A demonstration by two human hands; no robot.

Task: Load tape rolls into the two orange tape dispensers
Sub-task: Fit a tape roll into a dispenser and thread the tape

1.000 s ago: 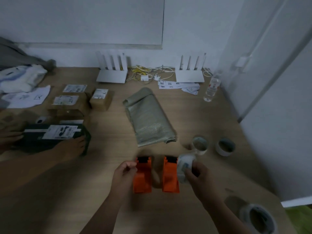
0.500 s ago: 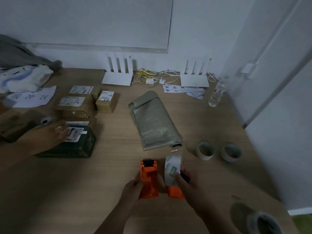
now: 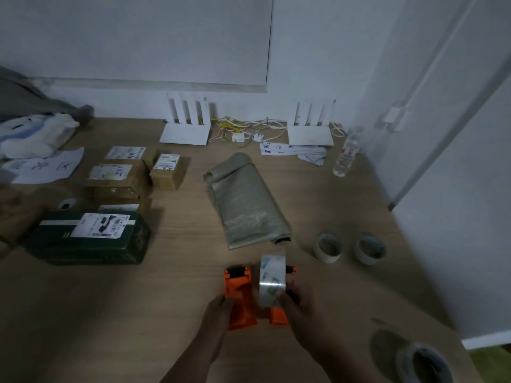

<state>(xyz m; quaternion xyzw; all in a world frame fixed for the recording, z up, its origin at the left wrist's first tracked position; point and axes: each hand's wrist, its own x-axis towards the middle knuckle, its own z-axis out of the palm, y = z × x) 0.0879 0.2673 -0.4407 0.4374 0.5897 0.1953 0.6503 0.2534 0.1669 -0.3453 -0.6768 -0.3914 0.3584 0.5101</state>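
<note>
The right hand [image 3: 297,302] has its grip closed on a clear tape roll [image 3: 272,277], held on edge just above the right orange dispenser [image 3: 279,317], which it largely hides. The left hand [image 3: 218,313] rests on the near end of the left orange dispenser [image 3: 237,297]; its fingers curl against the body, but whether the grip is truly closed around it cannot be told. Both dispensers lie side by side on the wooden desk [image 3: 179,313], their black rollers pointing away from the person.

To the right, two more tape rolls [image 3: 327,247] [image 3: 369,248] stand beside each other, well apart from the dispensers, and a larger roll [image 3: 423,363] sits at the desk's near right corner. Beyond the dispensers lies a folded grey-green bag [image 3: 246,200]. Left of it are a dark green box [image 3: 88,237] with a label and several cardboard parcels [image 3: 121,175]. Along the wall stand two white routers [image 3: 185,132] [image 3: 309,134], with a water bottle [image 3: 345,156] near the right one.
</note>
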